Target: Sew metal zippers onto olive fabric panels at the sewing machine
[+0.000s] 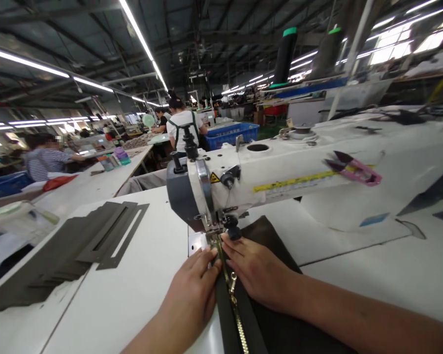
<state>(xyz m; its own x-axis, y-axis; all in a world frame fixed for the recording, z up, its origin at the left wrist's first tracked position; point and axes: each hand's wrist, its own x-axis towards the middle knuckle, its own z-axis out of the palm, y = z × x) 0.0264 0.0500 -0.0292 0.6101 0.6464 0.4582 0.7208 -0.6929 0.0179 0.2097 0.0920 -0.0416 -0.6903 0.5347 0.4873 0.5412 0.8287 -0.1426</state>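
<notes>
A dark olive fabric piece [269,241] lies under the sewing machine's head [206,196]. Along it runs a gold-toothed zipper [240,330] with a metal pull [233,280], its far end at the presser foot [214,235]. My left hand [192,287] is at the left edge of the zipper strip, thumb and fingers closed on it just in front of the foot. To the right of the teeth, my right hand [260,275] lies flat on the fabric, fingers stretched toward the needle area. The fabric beneath its palm is hidden.
Dark cut panels [62,246], some with slots, lie overlapped on the left of the white table [133,300]. Pink-handled thread snips [354,169] rest on the machine arm. Thread cones [286,56] stand behind. A blue crate [232,133] and several people are farther back.
</notes>
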